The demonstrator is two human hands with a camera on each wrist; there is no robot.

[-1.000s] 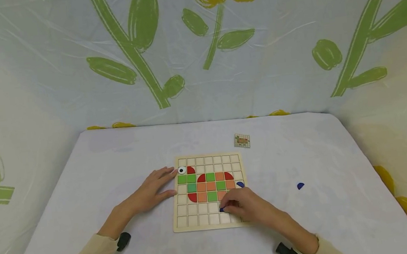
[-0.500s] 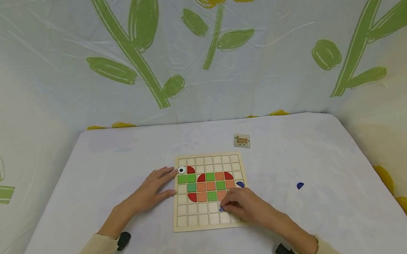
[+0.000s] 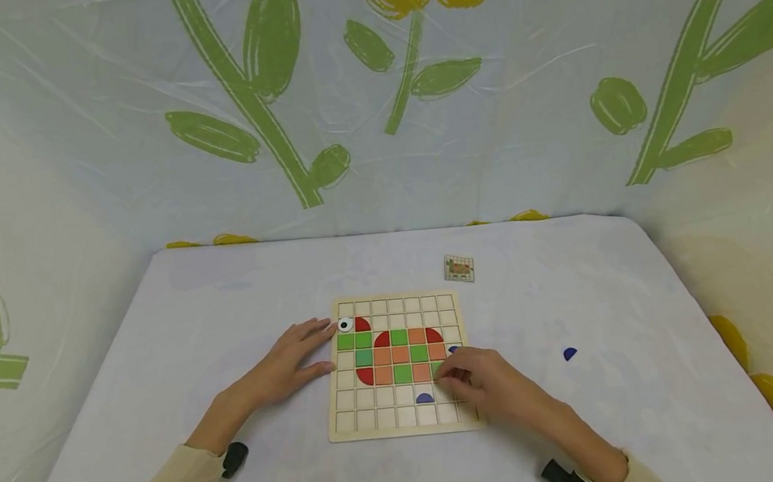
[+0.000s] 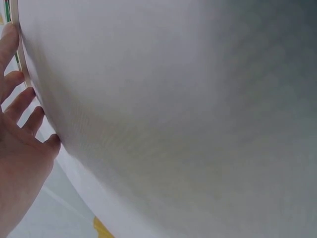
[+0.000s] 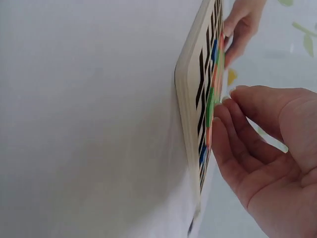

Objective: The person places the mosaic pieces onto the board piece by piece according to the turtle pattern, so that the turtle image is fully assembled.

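Observation:
A wooden grid board (image 3: 395, 432) lies on the table, bearing green, orange and red tiles and a white eye disc (image 3: 345, 325). My left hand (image 3: 282, 366) rests at its left edge with fingers spread and holds nothing. Over the board's right side is my right hand (image 3: 489, 383), fingers bent and thumb apart, with nothing between them in the right wrist view. Left of it, a blue half-circle tile (image 3: 424, 399) sits in a lower cell. The hand partly covers a second blue half-circle (image 3: 453, 349) and a green tile (image 3: 436, 368).
A third blue half-circle (image 3: 570, 354) lies on the white table to the right of the board. Behind the board is a small pattern card (image 3: 458, 268). Cloth printed with flowers and leaves (image 3: 524, 132) hangs around the table.
My right hand has let go of the blue half-circle, which stays in the lower cell, and has moved slightly right and away from it. The left hand has stayed in place.

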